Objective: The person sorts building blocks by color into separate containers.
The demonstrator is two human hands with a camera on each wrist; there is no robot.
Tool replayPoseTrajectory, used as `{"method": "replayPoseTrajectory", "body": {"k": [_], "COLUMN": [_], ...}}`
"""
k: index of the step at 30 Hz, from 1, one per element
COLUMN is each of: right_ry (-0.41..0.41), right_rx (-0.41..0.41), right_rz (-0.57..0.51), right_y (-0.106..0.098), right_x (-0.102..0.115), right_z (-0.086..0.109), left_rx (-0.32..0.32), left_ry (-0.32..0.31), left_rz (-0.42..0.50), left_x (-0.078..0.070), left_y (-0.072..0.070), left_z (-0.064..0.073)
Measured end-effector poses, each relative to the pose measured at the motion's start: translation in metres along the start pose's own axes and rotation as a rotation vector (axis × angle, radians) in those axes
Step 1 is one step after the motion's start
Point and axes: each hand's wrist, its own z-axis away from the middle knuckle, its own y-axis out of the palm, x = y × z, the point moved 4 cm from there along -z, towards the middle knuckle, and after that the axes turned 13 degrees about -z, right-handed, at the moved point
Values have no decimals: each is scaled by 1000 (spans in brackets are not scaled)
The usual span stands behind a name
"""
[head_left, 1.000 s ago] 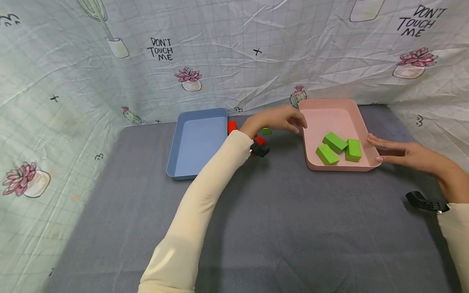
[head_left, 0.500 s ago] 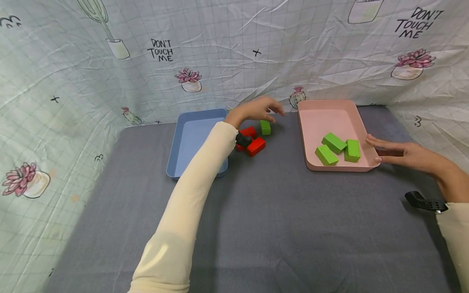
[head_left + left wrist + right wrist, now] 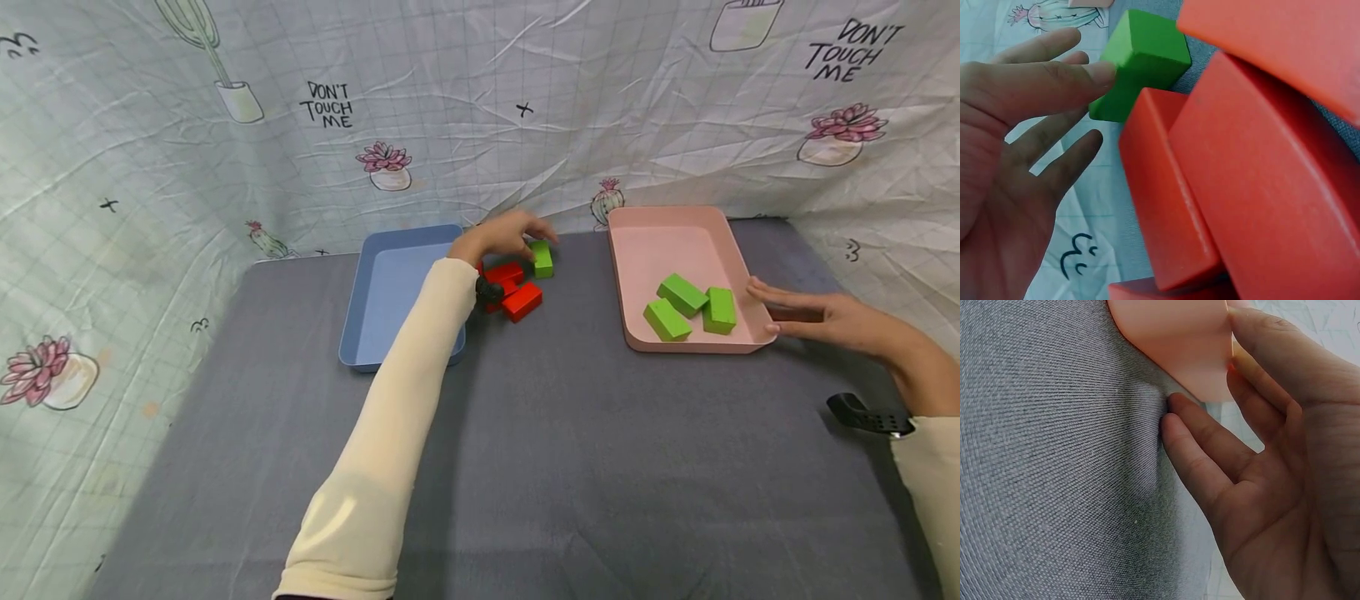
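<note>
My left hand (image 3: 504,234) reaches over the red blocks (image 3: 522,301) toward a lone green block (image 3: 542,259) on the cloth. In the left wrist view its thumb overlaps an edge of the green block (image 3: 1141,59), and the other fingers are spread beyond, not closed round it. My right hand (image 3: 840,318) rests against the right side of a pink tray (image 3: 660,237), fingers extended. The right wrist view has its thumb and a finger at the wall of the tray (image 3: 1179,344), with two fingertips low by the grey cloth. Several green blocks (image 3: 683,295) lie inside the tray.
A shallow blue tray (image 3: 390,308) stands left of the red blocks, partly behind my left sleeve (image 3: 390,433). Grey cloth (image 3: 600,467) covers the table. A printed curtain (image 3: 465,100) hangs behind and along both sides.
My left hand has drawn back leftward from beside the pink tray to the lone green block, uncovering the red blocks. My right hand keeps its place at the tray.
</note>
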Motion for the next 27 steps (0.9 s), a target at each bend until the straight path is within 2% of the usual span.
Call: {"method": "replayPoseTrajectory", "body": {"k": [5, 12, 21, 27], "right_ry": [6, 2, 4, 14], "right_rx": [5, 4, 14, 21], "right_rz": [-1, -12, 10, 10], "right_y": [0, -1, -2, -4], "right_x": [-1, 0, 1, 0], "right_z": [-1, -1, -3, -3], "left_rx": [16, 31, 43, 42], "left_ry": [-24, -23, 27, 17], "left_rz": [47, 77, -19, 101], "left_x": [6, 9, 9, 16], "left_y": [3, 4, 11, 14], "left_z": [0, -3, -4, -6]}}
